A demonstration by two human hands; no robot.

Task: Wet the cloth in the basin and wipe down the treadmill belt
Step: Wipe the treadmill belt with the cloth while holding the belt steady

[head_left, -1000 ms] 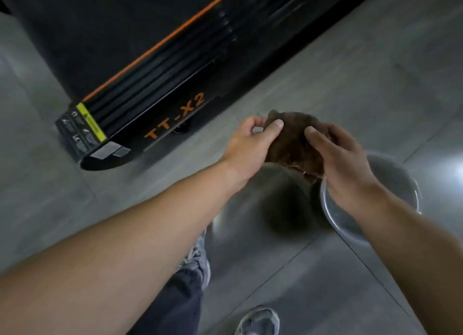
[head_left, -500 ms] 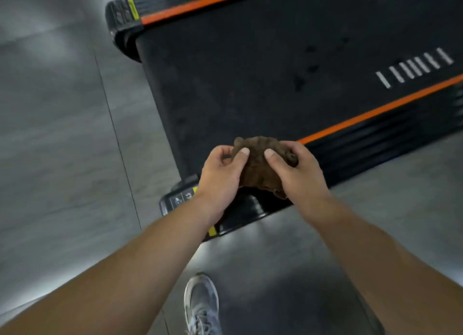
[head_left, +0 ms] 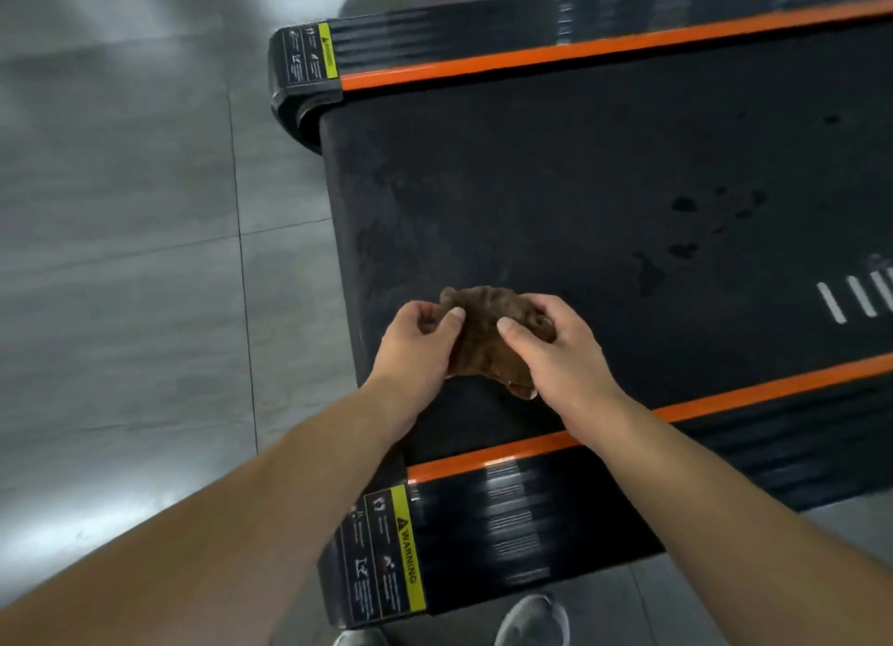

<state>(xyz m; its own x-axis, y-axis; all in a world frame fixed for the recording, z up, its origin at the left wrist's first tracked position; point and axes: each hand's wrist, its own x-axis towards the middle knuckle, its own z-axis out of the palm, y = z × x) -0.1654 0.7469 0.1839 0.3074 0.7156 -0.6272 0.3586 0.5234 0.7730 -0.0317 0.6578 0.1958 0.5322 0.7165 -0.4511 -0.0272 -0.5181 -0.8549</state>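
- A grey tiled floor fills the left of the scene and runs under the machine, with pale patches of light reflecting off it and thin joint lines crossing it
- The treadmill belt, black and matt, stretches from the rounded end at left out past the right edge; most of it looks dry and dull, so by the look of it the wiping has hardly begun, if at all
- Two ribbed black side rails, each edged with an orange stripe, frame the belt on its near and far sides
- The basin is nowhere in view; whether the cloth is already wet cannot be read from its surface, though it appears dark and clumped, as a soaked and wrung rag might
- The left hand and right hand are close together, both clamped on the same bundle, thumbs laid over its top and fingers curled beneath
- The brown cloth, bunched into a crumpled wad between the hands, sits over the near left part of the belt, just beyond the near rail; whether it touches the belt or is held just above it cannot be told
- A yellow warning label marks the near rail's end cap, with a matching one on the far rail
- Dark blotches, perhaps drips, dot the belt well to the right of the hands, near a row of white bars
- The toe of a grey shoe shows on the floor at the bottom edge; what is left, on this evidence, is to spread the cloth and work it along the whole belt
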